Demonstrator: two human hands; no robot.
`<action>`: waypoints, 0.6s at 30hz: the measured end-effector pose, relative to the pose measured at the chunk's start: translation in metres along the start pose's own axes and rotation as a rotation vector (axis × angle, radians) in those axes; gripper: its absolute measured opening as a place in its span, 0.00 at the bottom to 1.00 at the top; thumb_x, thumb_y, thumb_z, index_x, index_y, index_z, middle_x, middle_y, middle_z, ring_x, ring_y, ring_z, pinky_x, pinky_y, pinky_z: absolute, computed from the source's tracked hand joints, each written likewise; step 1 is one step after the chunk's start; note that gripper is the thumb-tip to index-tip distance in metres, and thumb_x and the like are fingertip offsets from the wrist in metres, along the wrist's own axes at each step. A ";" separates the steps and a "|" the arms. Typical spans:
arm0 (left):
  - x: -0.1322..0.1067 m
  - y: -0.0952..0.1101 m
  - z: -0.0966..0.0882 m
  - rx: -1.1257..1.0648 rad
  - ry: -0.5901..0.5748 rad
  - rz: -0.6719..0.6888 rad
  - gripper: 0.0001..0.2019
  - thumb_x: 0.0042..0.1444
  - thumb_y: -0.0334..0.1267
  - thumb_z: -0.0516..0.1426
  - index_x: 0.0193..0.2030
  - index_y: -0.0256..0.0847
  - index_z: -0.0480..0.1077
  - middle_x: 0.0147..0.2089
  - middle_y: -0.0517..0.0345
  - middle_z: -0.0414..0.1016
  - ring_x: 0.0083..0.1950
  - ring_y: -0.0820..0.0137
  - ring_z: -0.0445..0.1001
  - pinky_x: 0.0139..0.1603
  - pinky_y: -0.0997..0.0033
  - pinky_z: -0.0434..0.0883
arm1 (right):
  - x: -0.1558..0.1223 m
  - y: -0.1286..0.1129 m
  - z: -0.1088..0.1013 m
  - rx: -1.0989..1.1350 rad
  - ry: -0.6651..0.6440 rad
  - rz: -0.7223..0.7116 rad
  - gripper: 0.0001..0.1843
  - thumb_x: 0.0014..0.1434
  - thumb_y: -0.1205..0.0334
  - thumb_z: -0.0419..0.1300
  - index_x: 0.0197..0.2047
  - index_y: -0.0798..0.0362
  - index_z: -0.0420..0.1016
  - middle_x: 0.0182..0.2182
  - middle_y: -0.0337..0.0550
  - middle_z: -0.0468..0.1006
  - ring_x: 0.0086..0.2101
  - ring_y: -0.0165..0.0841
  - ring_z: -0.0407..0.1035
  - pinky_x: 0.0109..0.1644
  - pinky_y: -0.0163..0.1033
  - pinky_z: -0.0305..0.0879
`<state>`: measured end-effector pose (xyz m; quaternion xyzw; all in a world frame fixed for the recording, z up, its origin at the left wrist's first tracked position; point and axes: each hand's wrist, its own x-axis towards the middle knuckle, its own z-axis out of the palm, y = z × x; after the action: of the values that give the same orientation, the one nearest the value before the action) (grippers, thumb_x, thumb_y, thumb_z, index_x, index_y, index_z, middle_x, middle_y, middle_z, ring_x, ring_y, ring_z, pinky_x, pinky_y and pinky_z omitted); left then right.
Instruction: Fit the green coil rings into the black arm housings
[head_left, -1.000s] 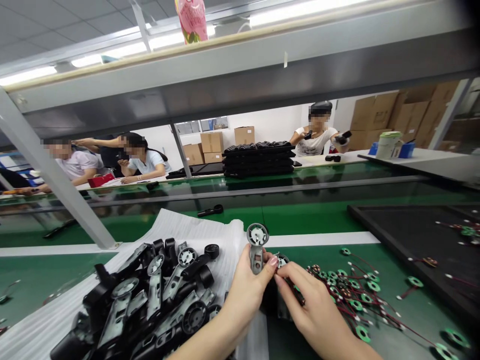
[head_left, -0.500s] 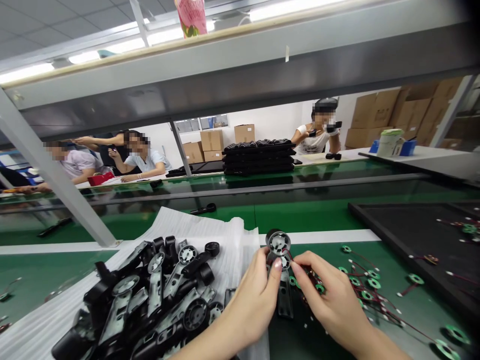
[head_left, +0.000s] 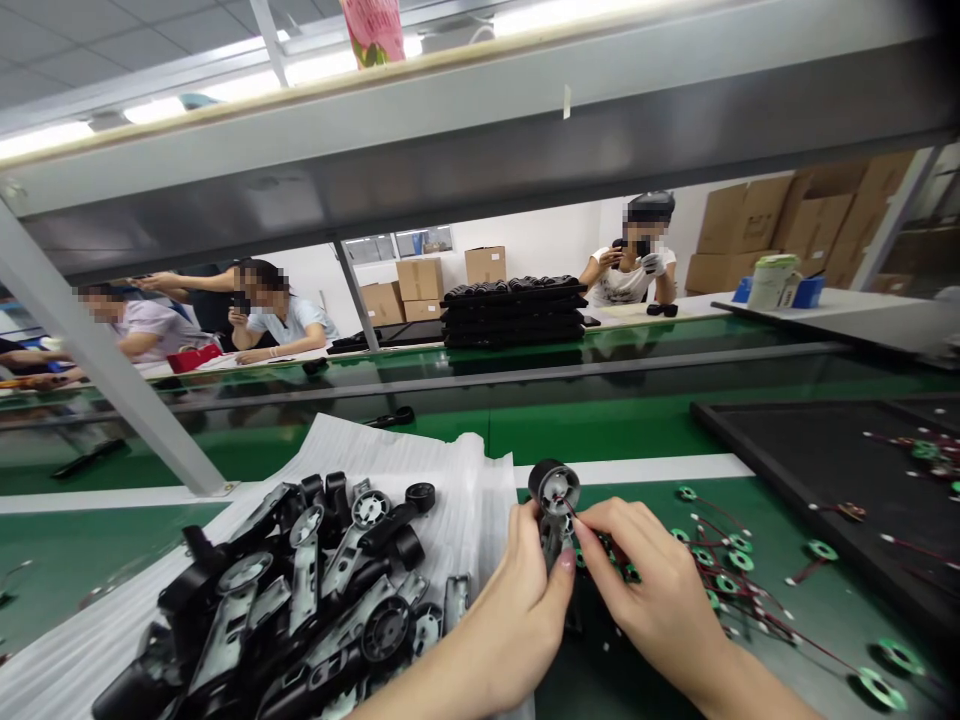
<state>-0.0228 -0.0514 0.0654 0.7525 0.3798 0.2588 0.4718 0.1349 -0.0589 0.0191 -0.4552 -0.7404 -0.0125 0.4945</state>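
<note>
Well, the little black part point(head_left: 555, 490) had a round head with a grey, spoked middle. It stood up between both hands, just right of the white foam sheet point(head_left: 420, 470). A second before, it stood taller and showed its flat grey front (now its stem was mostly hidden). The left hand point(head_left: 517, 610) had its fingers curled snug around the stem. The right hand point(head_left: 652, 590) pinched its fingertips close against the part, under the head. Green rings point(head_left: 724, 583) lay farther right.

Black handle-shaped housing point(head_left: 556, 500), round grey-faced head upward, upright, above green bench
</note>
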 end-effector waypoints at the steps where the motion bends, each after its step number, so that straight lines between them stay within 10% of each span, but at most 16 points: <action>1: 0.000 0.000 0.000 -0.022 -0.016 0.005 0.22 0.65 0.42 0.45 0.63 0.39 0.47 0.64 0.45 0.55 0.66 0.63 0.53 0.66 0.59 0.52 | 0.000 0.000 0.000 -0.022 0.003 -0.014 0.05 0.64 0.67 0.51 0.37 0.51 0.65 0.30 0.41 0.75 0.31 0.34 0.68 0.37 0.40 0.59; 10: 0.002 -0.006 0.000 -0.070 -0.086 -0.009 0.25 0.64 0.40 0.47 0.65 0.40 0.43 0.67 0.46 0.50 0.69 0.62 0.47 0.67 0.58 0.50 | 0.002 -0.001 -0.003 -0.098 0.007 -0.031 0.06 0.64 0.68 0.52 0.36 0.51 0.68 0.29 0.41 0.76 0.31 0.34 0.70 0.39 0.42 0.58; 18: 0.001 -0.006 -0.001 0.153 0.040 -0.018 0.18 0.65 0.44 0.44 0.58 0.40 0.51 0.55 0.48 0.60 0.58 0.65 0.63 0.61 0.63 0.60 | 0.001 0.001 -0.003 -0.037 -0.060 0.123 0.06 0.64 0.65 0.50 0.36 0.50 0.66 0.30 0.39 0.73 0.32 0.35 0.67 0.37 0.40 0.61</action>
<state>-0.0248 -0.0481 0.0602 0.7777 0.4146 0.2396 0.4074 0.1376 -0.0588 0.0203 -0.5091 -0.7249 0.0179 0.4636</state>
